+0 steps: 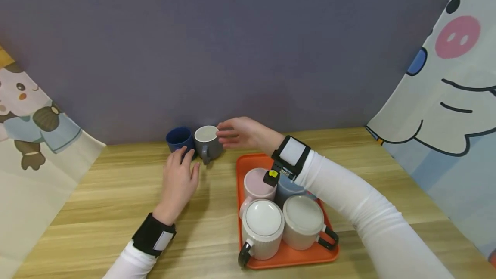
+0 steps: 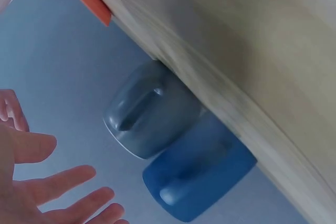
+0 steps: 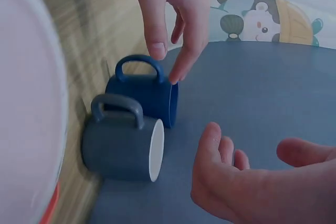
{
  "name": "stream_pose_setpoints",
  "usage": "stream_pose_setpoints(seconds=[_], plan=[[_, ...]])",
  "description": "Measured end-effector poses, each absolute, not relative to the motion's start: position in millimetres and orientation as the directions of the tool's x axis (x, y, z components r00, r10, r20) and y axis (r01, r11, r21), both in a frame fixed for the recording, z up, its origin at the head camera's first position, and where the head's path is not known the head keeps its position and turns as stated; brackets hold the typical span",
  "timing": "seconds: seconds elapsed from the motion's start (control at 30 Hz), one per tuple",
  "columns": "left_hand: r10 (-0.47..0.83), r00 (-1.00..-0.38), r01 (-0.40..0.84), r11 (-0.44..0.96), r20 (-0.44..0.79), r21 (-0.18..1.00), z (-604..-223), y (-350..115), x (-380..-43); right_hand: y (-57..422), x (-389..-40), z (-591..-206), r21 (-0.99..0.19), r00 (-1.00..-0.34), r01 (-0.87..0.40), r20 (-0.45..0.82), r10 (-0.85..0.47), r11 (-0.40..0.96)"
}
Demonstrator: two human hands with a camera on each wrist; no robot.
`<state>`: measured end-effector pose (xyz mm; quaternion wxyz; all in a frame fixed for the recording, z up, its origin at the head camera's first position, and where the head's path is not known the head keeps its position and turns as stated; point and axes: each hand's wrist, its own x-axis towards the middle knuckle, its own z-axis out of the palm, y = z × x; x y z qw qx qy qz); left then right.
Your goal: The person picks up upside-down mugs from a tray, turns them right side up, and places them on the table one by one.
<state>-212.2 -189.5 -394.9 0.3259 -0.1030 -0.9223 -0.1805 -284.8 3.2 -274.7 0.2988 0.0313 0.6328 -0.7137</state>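
Soft, even light, seemingly from overhead, fills the head view, with a faint shadow on the table (image 1: 209, 244) beside the left hand (image 1: 180, 182) and a sheen on the white mug (image 1: 265, 217). Both wrist views look cooler and hazier; in the right one, a pale pink shape (image 3: 26, 103) (very near the lens) is blurred, and the gray backdrop (image 3: 241, 93) curves along its upper edge.

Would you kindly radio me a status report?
Left hand near blue mug, right hand beside grey mug; neither gripping. Both mugs upright. Nothing visibly in the way.
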Motion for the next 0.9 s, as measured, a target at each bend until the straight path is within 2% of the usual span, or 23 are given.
stream_pose_setpoints(seconds=[0.17,0.37,0.73,0.9], plan=[[0.081,-0.766,0.322,0.907,0.638,0.272,-394,-182,-216,20,-284,-273,-0.927,-0.842,0.372,-0.359,-0.402,0.049],[0.103,-0.729,0.360,0.899,0.677,0.251,-395,-173,-222,48,-287,-273,-0.951,-0.873,0.191,-0.278,-0.402,0.244],[0.116,-0.712,0.393,0.883,0.693,0.256,-397,-158,-228,91,-277,-275,-0.893,-0.912,0.031,-0.209,-0.353,0.448],[0.115,-0.735,0.383,0.884,0.668,0.268,-396,-151,-228,108,-272,-283,-0.831,-0.928,-0.032,-0.182,-0.326,0.556]])
